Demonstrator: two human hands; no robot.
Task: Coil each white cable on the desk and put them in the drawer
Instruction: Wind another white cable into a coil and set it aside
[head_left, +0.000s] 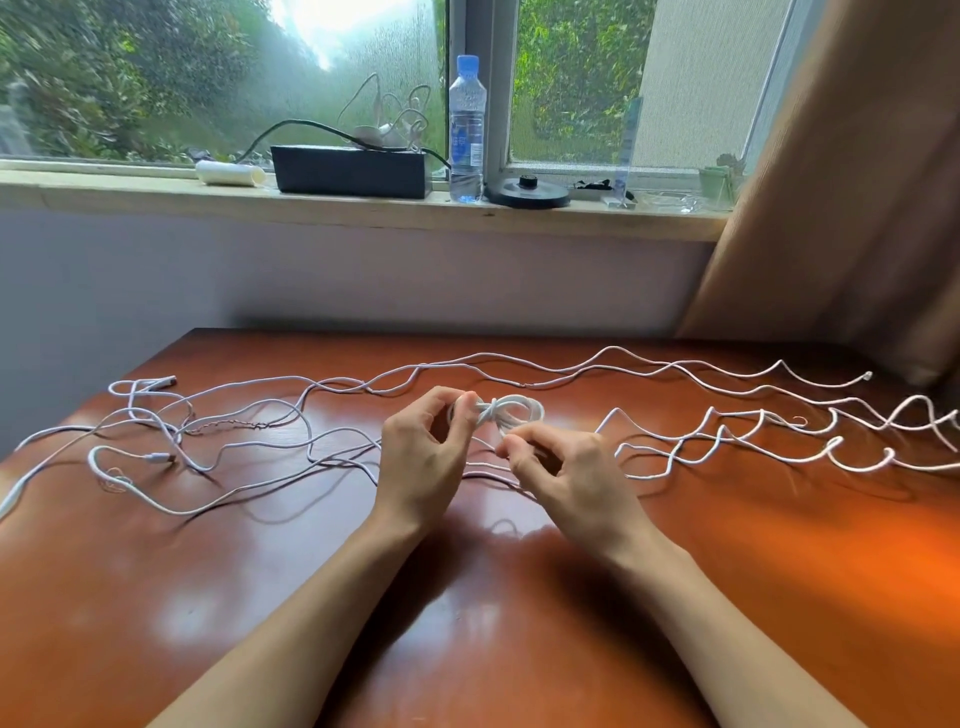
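Pinching a small white coil between thumb and forefinger of the left hand, other fingers curled. Nipping a strand just under the coil with the curled right hand. Held over the middle of the surface, looped and cinched at the waist. Loose cables sprawled in waves on both sides.

A high-gloss reddish-brown wooden desk mirrors the window light in pale patches; thin white plastic-sheathed cables lie smooth and faintly shiny across it. On the chipped, matt pale painted windowsill stand a clear plastic water bottle with a glossy blue label and a matt black rectangular box. A tan cloth curtain hangs matt beside droplet-speckled glass window panes.
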